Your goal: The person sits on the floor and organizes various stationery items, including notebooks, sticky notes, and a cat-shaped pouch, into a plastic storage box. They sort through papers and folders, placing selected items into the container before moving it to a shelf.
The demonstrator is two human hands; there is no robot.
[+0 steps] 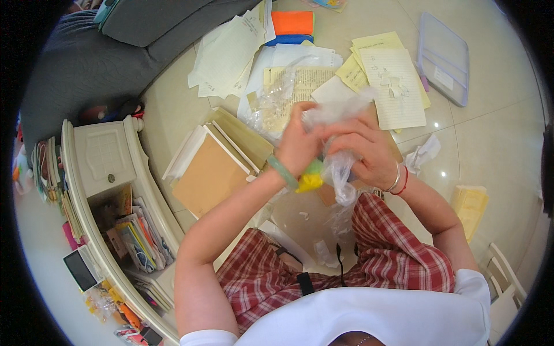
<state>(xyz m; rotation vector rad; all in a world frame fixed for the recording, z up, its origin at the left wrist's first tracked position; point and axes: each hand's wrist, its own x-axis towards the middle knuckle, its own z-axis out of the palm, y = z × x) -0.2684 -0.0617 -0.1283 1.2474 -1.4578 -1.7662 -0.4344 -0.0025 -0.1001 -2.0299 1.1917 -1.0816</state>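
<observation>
White shirt fabric (369, 317) and red plaid shorts (398, 259) fill the lower edge, closest to the lens, with both bare forearms rising from them toward the centre of the view. Left hand (297, 144), wearing a pale green bangle (283, 172) at the wrist, is curled closed with its fingers gripping the upper part of a crumpled clear plastic bag (337, 167). Right hand (366, 151), with a red cord and a thin band (399, 181) at its wrist, is likewise closed, its fingers folded over the same bag from the other side; the two hands meet on the plastic, nearly touching each other. A yellow-and-green object (310, 180) shows just below the left wrist, against the bag; whether it lies inside the plastic cannot be told. Bag and hands are held above the tiled floor (496, 138), over the knees. On the floor beyond lie scattered lined paper sheets (392, 86), a stack of brown and white books (213, 167) to the left, an orange folder (292, 23) farther off, and a clear plastic lid (443, 57) at upper right. A cream cabinet (107, 158) with crowded shelves stands at far left.
</observation>
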